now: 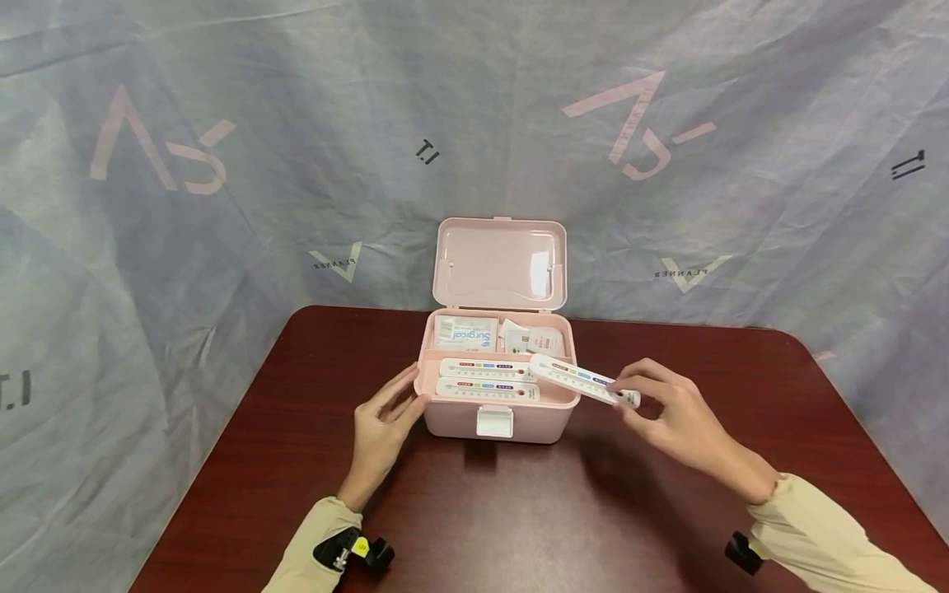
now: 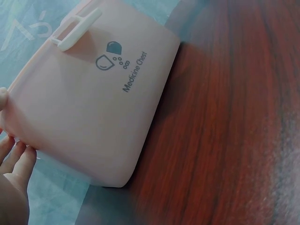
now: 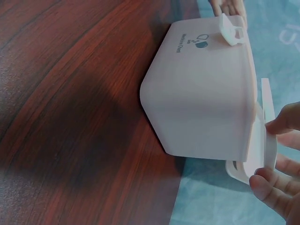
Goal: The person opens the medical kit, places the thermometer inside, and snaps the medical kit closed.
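A pink medicine chest [image 1: 445,418] stands with its lid raised. Two white thermometers with coloured bands lie in its front compartment: the rear thermometer [image 1: 474,370] and the front thermometer [image 1: 474,389]. My left hand [image 1: 381,424] touches the chest's left side and front left corner with fingers and thumb. In the left wrist view, fingertips [image 2: 23,161] rest against that side. My right hand [image 1: 670,412] pinches the right end of another thermometer [image 1: 571,376], tilted over the chest's right rim, its left end above the compartment.
Behind the front compartment, the chest holds a packet marked Surgical [image 1: 465,333] on the left and small white packets [image 1: 535,339] on the right. A white latch [image 1: 494,422] hangs at the front. The dark red table [image 1: 482,527] ends at a grey cloth backdrop [image 1: 296,165].
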Demonstrator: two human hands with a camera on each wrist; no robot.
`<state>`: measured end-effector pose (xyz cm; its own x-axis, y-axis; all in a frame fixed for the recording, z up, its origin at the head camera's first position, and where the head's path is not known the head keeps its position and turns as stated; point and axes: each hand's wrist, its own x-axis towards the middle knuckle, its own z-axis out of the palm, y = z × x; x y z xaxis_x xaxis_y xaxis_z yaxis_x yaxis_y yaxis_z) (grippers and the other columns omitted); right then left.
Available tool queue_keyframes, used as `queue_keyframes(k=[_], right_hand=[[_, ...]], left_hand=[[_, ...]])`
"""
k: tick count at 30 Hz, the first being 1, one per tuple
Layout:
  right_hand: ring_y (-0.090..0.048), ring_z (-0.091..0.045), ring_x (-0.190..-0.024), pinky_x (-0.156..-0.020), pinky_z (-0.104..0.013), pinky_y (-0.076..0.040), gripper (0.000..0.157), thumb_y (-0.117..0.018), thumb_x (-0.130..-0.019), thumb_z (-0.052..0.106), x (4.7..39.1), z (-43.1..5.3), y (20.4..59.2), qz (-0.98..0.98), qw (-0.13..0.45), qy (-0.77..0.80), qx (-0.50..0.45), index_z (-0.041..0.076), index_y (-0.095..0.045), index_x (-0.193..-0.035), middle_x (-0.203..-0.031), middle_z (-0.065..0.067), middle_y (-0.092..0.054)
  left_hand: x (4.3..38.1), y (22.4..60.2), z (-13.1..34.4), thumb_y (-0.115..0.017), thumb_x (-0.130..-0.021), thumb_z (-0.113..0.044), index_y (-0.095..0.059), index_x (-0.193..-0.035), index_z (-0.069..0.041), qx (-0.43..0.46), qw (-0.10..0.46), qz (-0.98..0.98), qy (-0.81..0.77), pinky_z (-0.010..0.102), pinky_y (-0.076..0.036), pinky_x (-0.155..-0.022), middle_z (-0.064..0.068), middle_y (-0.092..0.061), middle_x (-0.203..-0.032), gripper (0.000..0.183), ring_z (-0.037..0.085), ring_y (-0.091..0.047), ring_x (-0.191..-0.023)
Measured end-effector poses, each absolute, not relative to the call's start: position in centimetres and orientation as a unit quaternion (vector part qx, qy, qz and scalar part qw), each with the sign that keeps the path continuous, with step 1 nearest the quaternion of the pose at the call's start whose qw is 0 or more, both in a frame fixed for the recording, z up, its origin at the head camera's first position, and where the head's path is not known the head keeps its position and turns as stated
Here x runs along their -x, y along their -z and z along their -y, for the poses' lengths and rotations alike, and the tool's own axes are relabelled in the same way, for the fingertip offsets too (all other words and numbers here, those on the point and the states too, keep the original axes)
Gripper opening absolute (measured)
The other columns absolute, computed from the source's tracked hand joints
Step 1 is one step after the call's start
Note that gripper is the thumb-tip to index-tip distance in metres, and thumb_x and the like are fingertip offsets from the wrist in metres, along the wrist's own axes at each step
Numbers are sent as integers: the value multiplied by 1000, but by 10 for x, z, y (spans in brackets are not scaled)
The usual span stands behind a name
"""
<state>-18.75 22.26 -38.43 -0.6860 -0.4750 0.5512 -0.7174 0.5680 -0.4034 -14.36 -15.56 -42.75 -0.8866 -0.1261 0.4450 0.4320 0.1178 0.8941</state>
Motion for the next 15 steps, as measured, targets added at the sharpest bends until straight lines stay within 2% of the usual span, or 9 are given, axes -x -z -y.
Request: queue_keyframes(k=[3,11,15], right_hand=[[-53,-5,-74,-53,-18,-42,20,-71,-74,6,189,-220,384,862,194,-312,-348,17,-72,-90,-96,8,-59],[-52,-5,-73,-54,-12,-38,22,-72,-72,5,191,-216,385,856,194,-315,-361,17,-72,-90,-97,8,-60],[-53,-5,-77,-55,-15,-38,20,-72,-72,5,193,-213,384,855,192,-316,-365,16,-72,-89,-97,8,-60]], left_hand=[[144,428,156,-69,-83,6,-57,-122,13,107,213,714,658,29,-49,-91,27,-53,-129,41,36,-49,-121],[145,430,156,-69,-82,6,-57,-121,13,108,216,713,658,28,-49,-89,28,-53,-129,41,35,-51,-120],[145,431,157,-69,-82,6,-58,-121,13,108,218,711,660,29,-49,-89,26,-54,-128,41,35,-51,-120]])
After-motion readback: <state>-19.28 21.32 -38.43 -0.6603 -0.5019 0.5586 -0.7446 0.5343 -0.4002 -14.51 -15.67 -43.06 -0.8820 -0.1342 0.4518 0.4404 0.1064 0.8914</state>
